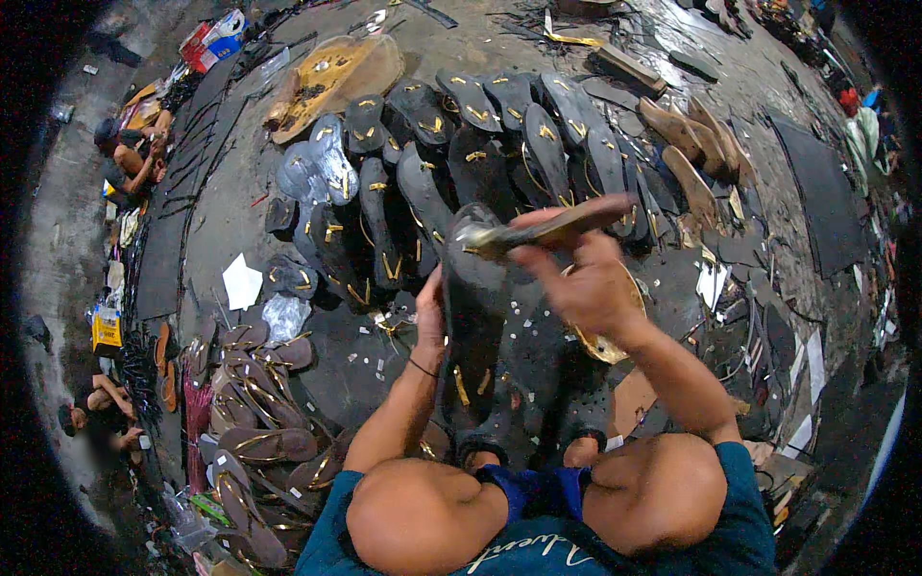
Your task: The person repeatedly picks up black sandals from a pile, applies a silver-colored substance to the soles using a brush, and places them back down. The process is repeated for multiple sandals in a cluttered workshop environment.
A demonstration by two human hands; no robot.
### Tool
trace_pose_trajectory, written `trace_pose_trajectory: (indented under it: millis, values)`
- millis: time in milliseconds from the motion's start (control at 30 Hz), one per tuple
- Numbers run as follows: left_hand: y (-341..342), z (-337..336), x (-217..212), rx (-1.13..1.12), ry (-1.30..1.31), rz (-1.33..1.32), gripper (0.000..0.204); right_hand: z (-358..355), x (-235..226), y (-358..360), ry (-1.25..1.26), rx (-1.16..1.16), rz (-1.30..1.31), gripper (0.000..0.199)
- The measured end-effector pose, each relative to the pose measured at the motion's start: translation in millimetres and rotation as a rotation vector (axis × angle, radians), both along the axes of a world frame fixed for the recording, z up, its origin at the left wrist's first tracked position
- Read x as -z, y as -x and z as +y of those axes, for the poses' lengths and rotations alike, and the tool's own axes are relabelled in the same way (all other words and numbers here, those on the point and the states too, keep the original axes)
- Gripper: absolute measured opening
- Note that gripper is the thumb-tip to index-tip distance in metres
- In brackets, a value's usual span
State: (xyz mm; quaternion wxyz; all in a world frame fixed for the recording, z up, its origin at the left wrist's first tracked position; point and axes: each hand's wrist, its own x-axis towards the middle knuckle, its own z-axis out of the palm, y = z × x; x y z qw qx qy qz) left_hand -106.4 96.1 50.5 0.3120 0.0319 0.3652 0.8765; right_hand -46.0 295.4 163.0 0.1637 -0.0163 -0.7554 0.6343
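My left hand (430,312) grips a long black sandal sole (475,298) by its left edge. Gold strap ends show near the sole's lower end, and its upper end looks wet and shiny. In my right hand (595,288) is a brush (567,226) with a broad brown handle, blurred by motion. Its pale end touches or nearly touches the sole's upper end; which of the two I cannot tell. Beyond my hands, several more black sandal soles (423,187) with gold strap ends lie in rows on the floor.
Finished-looking brown sandals (269,444) are piled at the lower left. A yellow-stained tray (351,72) lies at the far left, wooden foot forms (687,144) at the far right. A round yellowish container (603,348) is partly under my right forearm. Other people (144,158) sit at the left.
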Motion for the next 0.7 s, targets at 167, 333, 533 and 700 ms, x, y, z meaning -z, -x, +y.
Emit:
trace_pose_trajectory:
  millis: [167, 333, 533, 700]
  values:
    - [-19, 19, -21, -0.001, 0.293, 0.02, 0.047, -11, 33, -5, -0.442, -0.138, 0.386, 0.026]
    - [-36, 10, -33, 0.049, -0.026, -0.093, 0.053, 29, 30, 31, -0.253, 0.162, 0.029, 0.022]
    - [-17, 8, -18, 0.191, -0.652, -0.213, 0.061, -16, 59, -40, -0.338, -0.145, 0.264, 0.038]
    - [-37, 20, -15, 0.014, 0.09, -0.091, 0.055, 11, 59, 17, -0.534, 0.122, 0.15, 0.028]
